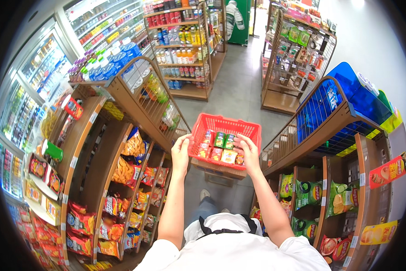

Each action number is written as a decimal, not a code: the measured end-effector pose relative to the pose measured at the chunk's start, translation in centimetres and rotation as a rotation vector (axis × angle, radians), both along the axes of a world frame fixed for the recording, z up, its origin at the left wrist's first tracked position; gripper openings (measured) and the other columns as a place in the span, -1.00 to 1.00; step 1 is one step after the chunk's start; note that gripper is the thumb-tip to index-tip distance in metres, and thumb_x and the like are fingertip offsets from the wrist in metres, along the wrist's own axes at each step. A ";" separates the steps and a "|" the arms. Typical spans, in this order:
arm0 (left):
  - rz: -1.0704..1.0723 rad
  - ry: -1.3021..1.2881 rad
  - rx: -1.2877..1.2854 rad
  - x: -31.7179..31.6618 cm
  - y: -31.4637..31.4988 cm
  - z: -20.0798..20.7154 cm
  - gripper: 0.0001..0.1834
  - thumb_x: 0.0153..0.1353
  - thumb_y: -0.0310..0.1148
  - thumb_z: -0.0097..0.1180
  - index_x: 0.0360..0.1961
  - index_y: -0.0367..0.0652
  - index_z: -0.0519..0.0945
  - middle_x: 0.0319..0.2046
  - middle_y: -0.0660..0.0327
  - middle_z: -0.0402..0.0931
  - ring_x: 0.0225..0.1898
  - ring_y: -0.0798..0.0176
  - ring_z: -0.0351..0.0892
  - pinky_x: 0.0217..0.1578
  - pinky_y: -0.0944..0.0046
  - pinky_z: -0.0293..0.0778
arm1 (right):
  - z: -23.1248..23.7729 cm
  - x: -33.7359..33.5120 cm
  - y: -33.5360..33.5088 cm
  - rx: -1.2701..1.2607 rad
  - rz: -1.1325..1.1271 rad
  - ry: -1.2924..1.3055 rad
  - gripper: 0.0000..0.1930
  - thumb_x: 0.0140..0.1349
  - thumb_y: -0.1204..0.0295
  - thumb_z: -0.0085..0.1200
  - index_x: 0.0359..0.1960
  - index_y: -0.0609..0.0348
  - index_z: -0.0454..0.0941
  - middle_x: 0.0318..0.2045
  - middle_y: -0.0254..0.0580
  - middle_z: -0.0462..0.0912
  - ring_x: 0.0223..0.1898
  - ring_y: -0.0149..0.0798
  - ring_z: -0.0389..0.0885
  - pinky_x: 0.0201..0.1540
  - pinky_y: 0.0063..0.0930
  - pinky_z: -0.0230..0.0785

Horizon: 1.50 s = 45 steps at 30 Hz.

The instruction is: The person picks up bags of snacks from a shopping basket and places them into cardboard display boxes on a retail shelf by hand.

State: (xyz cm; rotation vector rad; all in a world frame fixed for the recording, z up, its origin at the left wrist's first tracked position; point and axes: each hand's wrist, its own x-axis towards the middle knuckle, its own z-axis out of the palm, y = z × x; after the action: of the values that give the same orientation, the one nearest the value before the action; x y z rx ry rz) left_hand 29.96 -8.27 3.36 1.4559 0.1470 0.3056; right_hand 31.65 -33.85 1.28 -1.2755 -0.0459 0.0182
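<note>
A red plastic basket [227, 121] with slotted walls is in front of me, over a brown stand-like support. Small canisters with green [219, 139] and red sides stand in its far part, and several small red and yellow packs [229, 156] lie nearer. My left hand [180, 151] is at the basket's left rim, its fingers loosely bent and apart. Over the right rim is my right hand [249, 151], fingers spread beside the canisters. Neither hand visibly grips anything; whether they touch the rim is hard to tell.
Snack shelves [99, 167] rise close on my left, with chip bags [133, 143]. Right shelves [327, 180] hold green chip bags [308, 194]; blue bins [331, 101] stand on top. Ahead are a drink rack [180, 45], another rack [298, 49], and grey floor [237, 77].
</note>
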 end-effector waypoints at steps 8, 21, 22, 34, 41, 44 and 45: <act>-0.080 0.143 -0.030 5.5 2.5 -4.5 -0.73 0.45 -0.34 -0.03 0.02 -0.24 0.60 -0.12 0.20 0.64 -0.13 0.37 0.60 -0.04 0.33 0.50 | -3.8 4.6 2.3 -0.052 -0.053 0.081 -0.63 0.47 0.32 -0.09 0.21 0.26 0.45 0.06 -0.04 0.60 0.07 -0.20 0.59 0.10 -0.32 0.52; -0.331 0.355 -0.023 15.0 4.9 -12.3 -0.67 0.47 -0.30 -0.07 0.10 -0.26 0.56 -0.01 0.11 0.62 -0.01 0.27 0.59 0.07 0.26 0.47 | -8.5 9.5 5.4 -0.135 -0.165 0.194 -0.63 0.49 0.34 -0.12 0.22 0.26 0.44 0.06 -0.06 0.60 0.05 -0.22 0.61 0.06 -0.36 0.52; -0.370 0.431 -0.017 15.0 4.0 -12.9 -0.61 0.48 -0.26 -0.08 0.17 -0.28 0.52 0.05 0.06 0.59 0.05 0.20 0.58 0.11 0.23 0.45 | -9.0 9.4 4.9 -0.181 -0.206 0.199 -0.66 0.48 0.38 -0.09 0.19 0.25 0.48 0.00 -0.09 0.64 0.02 -0.24 0.64 0.02 -0.39 0.55; -0.263 0.857 -0.081 17.3 2.6 -20.0 -0.34 0.50 0.04 -0.28 0.30 -0.35 0.37 0.21 0.02 0.46 0.22 0.22 0.45 0.23 0.25 0.33 | -19.9 13.3 7.6 -0.236 -0.006 0.408 -0.64 0.48 0.31 -0.08 0.19 0.24 0.47 0.02 -0.07 0.64 0.02 -0.27 0.63 0.02 -0.42 0.53; -0.288 0.956 -0.156 17.7 2.1 -24.2 -0.30 0.49 0.10 -0.35 0.31 -0.31 0.36 0.18 0.06 0.49 0.20 0.20 0.47 0.19 0.22 0.37 | -23.7 14.3 8.8 -0.136 0.065 0.561 -0.63 0.48 0.28 -0.07 0.18 0.22 0.48 0.01 -0.16 0.65 0.01 -0.36 0.62 -0.03 -0.48 0.51; -0.253 0.958 -0.136 18.1 1.8 -26.3 -0.31 0.48 0.11 -0.35 0.30 -0.28 0.38 0.16 0.06 0.52 0.20 0.20 0.48 0.18 0.22 0.38 | -26.3 14.8 9.7 -0.185 0.101 0.587 -0.63 0.48 0.30 -0.09 0.19 0.23 0.47 0.01 -0.13 0.65 0.00 -0.32 0.62 -0.03 -0.46 0.50; -0.248 0.963 -0.133 18.0 1.8 -26.9 -0.31 0.48 0.11 -0.35 0.30 -0.28 0.38 0.16 0.06 0.52 0.20 0.20 0.48 0.18 0.22 0.38 | -27.1 14.9 10.0 -0.236 0.134 0.608 -0.63 0.48 0.31 -0.10 0.19 0.24 0.46 0.02 -0.11 0.64 0.00 -0.31 0.63 -0.02 -0.45 0.50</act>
State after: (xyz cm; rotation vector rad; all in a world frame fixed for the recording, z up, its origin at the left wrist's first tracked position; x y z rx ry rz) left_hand 47.93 -6.42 -23.54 1.3646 0.7378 -0.6200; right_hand 46.53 -23.87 -25.81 -1.4537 0.4041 0.5381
